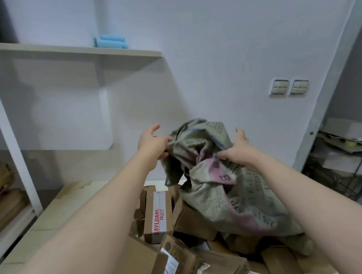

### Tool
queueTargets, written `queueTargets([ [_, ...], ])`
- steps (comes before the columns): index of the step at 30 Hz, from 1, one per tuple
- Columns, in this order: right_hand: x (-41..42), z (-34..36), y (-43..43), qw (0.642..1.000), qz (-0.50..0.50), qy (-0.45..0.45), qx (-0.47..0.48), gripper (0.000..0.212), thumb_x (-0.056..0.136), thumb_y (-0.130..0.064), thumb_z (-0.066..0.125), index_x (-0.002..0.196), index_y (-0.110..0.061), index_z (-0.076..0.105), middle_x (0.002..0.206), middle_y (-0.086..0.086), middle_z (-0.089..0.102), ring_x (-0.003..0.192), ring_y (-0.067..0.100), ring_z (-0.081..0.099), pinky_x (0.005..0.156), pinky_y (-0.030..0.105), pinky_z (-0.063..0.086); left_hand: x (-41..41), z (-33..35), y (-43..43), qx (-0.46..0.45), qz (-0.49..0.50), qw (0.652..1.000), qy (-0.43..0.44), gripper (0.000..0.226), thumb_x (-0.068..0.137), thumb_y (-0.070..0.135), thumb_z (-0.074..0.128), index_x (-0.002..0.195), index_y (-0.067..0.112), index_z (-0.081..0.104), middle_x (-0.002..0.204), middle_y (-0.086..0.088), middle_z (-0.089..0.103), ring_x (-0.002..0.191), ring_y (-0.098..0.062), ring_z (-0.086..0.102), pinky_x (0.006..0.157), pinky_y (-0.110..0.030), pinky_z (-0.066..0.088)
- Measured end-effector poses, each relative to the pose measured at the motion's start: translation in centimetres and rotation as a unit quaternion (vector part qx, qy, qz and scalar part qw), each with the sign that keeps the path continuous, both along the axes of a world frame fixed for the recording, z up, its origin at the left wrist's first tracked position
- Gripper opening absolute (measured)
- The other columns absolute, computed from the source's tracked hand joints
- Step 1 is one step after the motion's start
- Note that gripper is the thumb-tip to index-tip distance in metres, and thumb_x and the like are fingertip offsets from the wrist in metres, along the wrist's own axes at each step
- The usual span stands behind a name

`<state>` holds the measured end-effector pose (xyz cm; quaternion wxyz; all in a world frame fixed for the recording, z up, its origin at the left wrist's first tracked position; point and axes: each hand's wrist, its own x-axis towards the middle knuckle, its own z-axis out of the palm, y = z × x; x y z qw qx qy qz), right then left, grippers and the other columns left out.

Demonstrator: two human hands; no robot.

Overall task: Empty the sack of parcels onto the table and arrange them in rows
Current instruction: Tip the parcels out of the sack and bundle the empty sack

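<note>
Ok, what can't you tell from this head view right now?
- Inside of the sack: hidden by its own folds, so any remaining parcels are unseen.
- Parcels nearest the camera: cut off by the bottom edge.
- Table under the pile: covered.
- Small labels: blurred.

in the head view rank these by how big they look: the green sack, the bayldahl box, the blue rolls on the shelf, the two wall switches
1. green sack, by far the largest
2. Bayldahl box
3. blue rolls on the shelf
4. wall switches

The last two look close in size; both sit farther away than the box, so their ranking is unsure.
</note>
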<state>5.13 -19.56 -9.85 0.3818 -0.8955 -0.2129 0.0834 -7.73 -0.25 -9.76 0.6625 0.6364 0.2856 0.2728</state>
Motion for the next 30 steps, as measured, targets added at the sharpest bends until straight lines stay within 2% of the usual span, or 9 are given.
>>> queueTargets([
  [3,-1.7,0.1,0.6,0.992,0.107,-0.071,-0.002,0.081,0.084,-0.025,0.075,0.150,-0.024,0.030,0.150,0.005,0.038,0.133,0.023,0.042,0.109,0.035,0.036,-0.7,-0.5,-0.9,0.028,-0.089,0.991,0.094,0.053,0.095,0.022,0.061,0.144,0.024,0.042,0.121,-0.004,0.056,0.095,-0.021,0.053,0.076,-0.036,0.054],
  [8,-3.8,-1.5,0.3,0.946,0.227,-0.042,-0.227,0.015,0.091,-0.016,0.065,0.101,-0.023,0.073,0.095,-0.002,0.066,0.081,0.013,0.057,0.075,0.025,0.043,-0.7,-3.8,-1.2,0.091,-0.076,0.972,0.203,0.080,0.068,0.054,0.080,0.135,0.022,0.050,0.135,-0.012,0.049,0.111,-0.029,0.056,0.097,-0.041,0.051],
  [13,-3.9,0.3,-0.6,0.863,0.238,0.139,-0.423,0.039,0.088,-0.044,0.067,0.120,-0.023,0.066,0.122,-0.003,0.066,0.109,0.019,0.064,0.100,0.052,0.047,-1.5,-5.7,-1.7,0.131,-0.023,0.958,0.252,0.082,0.075,0.046,0.080,0.143,0.034,0.036,0.156,-0.010,0.012,0.132,-0.037,0.036,0.106,-0.044,0.041],
  [17,-2.8,0.8,1.3,0.949,0.091,-0.066,-0.294,0.058,0.082,-0.070,0.055,0.079,-0.012,0.060,0.081,0.003,0.067,0.077,0.021,0.066,0.073,0.033,0.054,-1.1,-6.3,-3.0,0.130,-0.106,0.968,0.187,0.054,0.083,0.008,0.075,0.133,0.016,0.057,0.124,-0.009,0.060,0.095,-0.022,0.059,0.083,-0.027,0.054],
  [19,-2.5,0.0,2.7,0.960,-0.013,-0.188,-0.209,0.065,0.081,-0.075,0.049,0.102,-0.015,0.060,0.111,0.014,0.063,0.105,0.032,0.060,0.084,0.039,0.049,-1.2,-5.5,-4.0,0.148,-0.114,0.968,0.169,0.046,0.083,-0.002,0.070,0.124,0.018,0.063,0.120,-0.006,0.061,0.088,-0.019,0.058,0.072,-0.018,0.053],
  [21,-2.7,-0.8,3.3,0.967,0.017,-0.157,-0.199,0.082,0.083,-0.069,0.054,0.148,-0.024,0.032,0.154,0.017,0.028,0.137,0.041,0.035,0.108,0.048,0.037,-1.0,-5.3,-4.2,0.204,-0.095,0.966,0.129,0.063,0.074,-0.002,0.076,0.128,0.024,0.059,0.134,-0.007,0.055,0.110,-0.023,0.059,0.092,-0.024,0.051],
  [24,-2.9,-1.5,2.4,0.943,0.147,-0.080,-0.288,0.058,0.095,-0.043,0.055,0.147,-0.020,0.042,0.153,0.011,0.038,0.137,0.030,0.040,0.108,0.032,0.034,-1.0,-5.1,-3.7,0.164,-0.001,0.978,0.132,0.108,0.068,0.007,0.085,0.152,0.029,0.020,0.159,-0.009,0.006,0.140,-0.030,0.031,0.109,-0.036,0.035],
  [26,-2.3,-2.1,2.3,0.941,0.142,-0.100,-0.289,0.036,0.101,-0.028,0.047,0.126,-0.007,0.061,0.134,0.013,0.058,0.123,0.029,0.053,0.096,0.029,0.041,-0.9,-5.3,-3.0,0.032,0.019,0.983,0.178,0.128,0.065,0.033,0.089,0.153,0.030,-0.004,0.156,-0.015,0.013,0.134,-0.040,0.037,0.099,-0.046,0.047],
  [30,-1.4,-1.2,4.0,0.992,-0.041,-0.112,-0.052,0.042,0.105,-0.025,0.031,0.124,0.001,0.058,0.134,0.022,0.055,0.122,0.036,0.052,0.096,0.034,0.040,-0.1,-4.9,-2.7,-0.109,-0.026,0.986,0.120,0.078,0.087,0.068,0.048,0.141,0.012,0.040,0.128,-0.013,0.058,0.102,-0.031,0.059,0.071,-0.037,0.052],
])
